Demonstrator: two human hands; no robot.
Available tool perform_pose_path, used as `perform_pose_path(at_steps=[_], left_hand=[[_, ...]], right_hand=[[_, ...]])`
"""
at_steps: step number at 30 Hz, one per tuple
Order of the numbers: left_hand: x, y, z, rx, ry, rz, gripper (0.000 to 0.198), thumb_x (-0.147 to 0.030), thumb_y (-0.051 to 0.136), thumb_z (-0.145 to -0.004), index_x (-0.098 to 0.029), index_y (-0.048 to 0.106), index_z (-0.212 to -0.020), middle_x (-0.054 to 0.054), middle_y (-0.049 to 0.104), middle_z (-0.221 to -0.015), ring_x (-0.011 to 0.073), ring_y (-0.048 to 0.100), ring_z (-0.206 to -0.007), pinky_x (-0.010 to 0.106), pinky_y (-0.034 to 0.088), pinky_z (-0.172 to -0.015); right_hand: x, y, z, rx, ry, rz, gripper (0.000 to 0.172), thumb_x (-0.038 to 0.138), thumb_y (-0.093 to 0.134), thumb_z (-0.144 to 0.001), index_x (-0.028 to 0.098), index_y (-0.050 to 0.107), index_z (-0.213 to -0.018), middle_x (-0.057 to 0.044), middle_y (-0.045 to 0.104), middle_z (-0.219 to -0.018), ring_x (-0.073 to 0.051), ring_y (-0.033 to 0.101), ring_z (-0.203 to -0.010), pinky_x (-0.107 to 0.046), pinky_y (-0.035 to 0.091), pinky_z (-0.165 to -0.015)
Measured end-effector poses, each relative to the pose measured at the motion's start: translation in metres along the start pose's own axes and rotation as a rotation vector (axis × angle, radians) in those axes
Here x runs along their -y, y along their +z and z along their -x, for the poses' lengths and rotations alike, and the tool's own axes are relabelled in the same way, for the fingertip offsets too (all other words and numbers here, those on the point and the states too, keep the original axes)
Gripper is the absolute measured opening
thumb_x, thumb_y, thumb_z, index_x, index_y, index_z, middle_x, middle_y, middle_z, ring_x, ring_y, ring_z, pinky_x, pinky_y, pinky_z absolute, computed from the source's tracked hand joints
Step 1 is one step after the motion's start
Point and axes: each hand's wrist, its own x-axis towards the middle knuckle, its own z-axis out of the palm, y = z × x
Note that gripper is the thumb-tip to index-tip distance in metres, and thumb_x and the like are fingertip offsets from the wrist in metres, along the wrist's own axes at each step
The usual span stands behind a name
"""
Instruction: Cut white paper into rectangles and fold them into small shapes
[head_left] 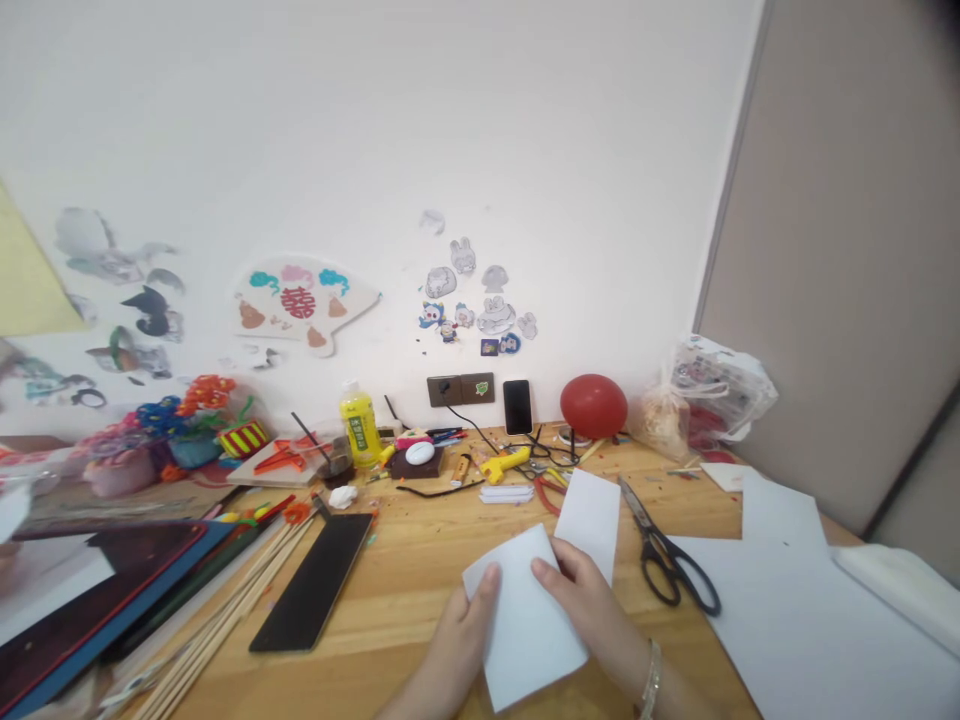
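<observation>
A white sheet of paper [529, 630] is held tilted above the wooden table between my two hands. My left hand [469, 625] grips its left edge, thumb on top and the other fingers behind it. At the upper right edge, my right hand [581, 590] pinches the same sheet, thumb in front. A narrow white paper strip [592, 515] lies on the table just beyond my right hand. To the right of that strip rest scissors [664, 550] with black handles.
Large white paper sheets [817, 610] cover the right side. A black flat slab [315, 580] and wooden sticks [225, 620] lie left. Along the wall stand a yellow drink bottle [361, 425], a phone [517, 407] and a red balloon [594, 405]. A yellow glue gun [504, 464] lies mid-table.
</observation>
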Motion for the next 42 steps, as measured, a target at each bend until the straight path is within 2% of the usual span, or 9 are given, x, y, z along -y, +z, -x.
perform_pose_path(at_steps=[6,9,12,18,22,27,32,39,42], left_hand=[[0.005,-0.002,-0.005,0.01,0.073,-0.132,0.065,-0.07,0.058,-0.061,-0.011,0.064,-0.087,0.007,0.07,-0.07,0.0239,0.064,-0.068,0.031,0.051,-0.063],[0.005,-0.002,-0.006,-0.01,0.089,-0.168,0.06,-0.068,0.06,-0.061,-0.012,0.065,-0.08,0.006,0.07,-0.068,0.0231,0.063,-0.067,0.029,0.05,-0.059],[0.005,-0.002,-0.006,0.016,0.102,-0.188,0.055,-0.065,0.062,-0.062,-0.013,0.067,-0.078,0.005,0.07,-0.068,0.0225,0.062,-0.068,0.028,0.05,-0.059],[0.005,-0.002,-0.005,0.05,0.125,-0.222,0.055,-0.064,0.061,-0.064,-0.012,0.068,-0.079,0.005,0.069,-0.067,0.0212,0.061,-0.067,0.025,0.048,-0.058],[0.005,0.0,-0.004,0.107,0.128,-0.24,0.052,-0.061,0.06,-0.067,-0.011,0.069,-0.078,0.004,0.068,-0.062,0.0191,0.059,-0.06,0.024,0.046,-0.053],[0.005,-0.003,-0.006,0.023,0.135,-0.257,0.043,-0.056,0.063,-0.067,-0.013,0.067,-0.069,0.002,0.066,-0.059,0.0183,0.057,-0.058,0.023,0.044,-0.05],[0.004,-0.004,-0.008,0.004,0.132,-0.246,0.043,-0.057,0.065,-0.065,-0.015,0.067,-0.068,0.002,0.067,-0.06,0.0202,0.06,-0.062,0.025,0.047,-0.055],[0.001,-0.005,-0.01,-0.075,0.097,-0.186,0.059,-0.069,0.062,-0.057,-0.013,0.064,-0.075,0.005,0.069,-0.064,0.0236,0.063,-0.065,0.028,0.05,-0.058],[0.001,-0.006,-0.01,-0.089,0.08,-0.151,0.064,-0.071,0.06,-0.056,-0.012,0.064,-0.08,0.006,0.07,-0.067,0.0239,0.064,-0.065,0.029,0.051,-0.059]], right_hand=[[-0.002,-0.006,-0.002,-0.009,0.007,0.008,0.04,0.054,0.063,-0.068,0.014,0.058,-0.071,-0.001,0.059,-0.064,-0.016,0.052,-0.059,-0.025,0.04,-0.053],[-0.006,-0.006,-0.003,-0.06,-0.003,0.037,0.046,0.061,0.055,-0.071,0.018,0.047,-0.058,0.004,0.046,-0.054,-0.012,0.041,-0.051,-0.022,0.032,-0.046],[-0.009,-0.005,-0.004,-0.079,-0.006,0.06,0.051,0.067,0.051,-0.07,0.02,0.038,-0.055,0.005,0.038,-0.051,-0.01,0.035,-0.048,-0.021,0.028,-0.043],[-0.007,-0.006,-0.005,-0.138,-0.034,0.112,0.052,0.07,0.043,-0.073,0.02,0.038,-0.059,0.004,0.039,-0.057,-0.012,0.037,-0.054,-0.023,0.032,-0.049],[-0.007,-0.007,-0.005,-0.175,-0.054,0.154,0.052,0.069,0.044,-0.073,0.021,0.034,-0.056,0.005,0.036,-0.053,-0.012,0.035,-0.052,-0.023,0.028,-0.047],[-0.008,-0.007,-0.006,-0.172,-0.063,0.187,0.049,0.067,0.037,-0.078,0.021,0.038,-0.059,0.004,0.04,-0.055,-0.013,0.039,-0.054,-0.024,0.033,-0.05],[-0.01,-0.009,-0.007,-0.175,-0.101,0.274,0.05,0.066,0.04,-0.077,0.021,0.033,-0.054,0.004,0.037,-0.053,-0.013,0.035,-0.054,-0.025,0.027,-0.051],[-0.011,-0.009,-0.008,-0.042,-0.086,0.294,0.047,0.062,0.039,-0.079,0.021,0.032,-0.057,0.005,0.033,-0.055,-0.012,0.034,-0.053,-0.024,0.026,-0.049],[-0.01,-0.009,-0.006,-0.04,-0.088,0.311,0.047,0.061,0.039,-0.079,0.021,0.029,-0.055,0.005,0.032,-0.054,-0.011,0.031,-0.053,-0.024,0.022,-0.049]])
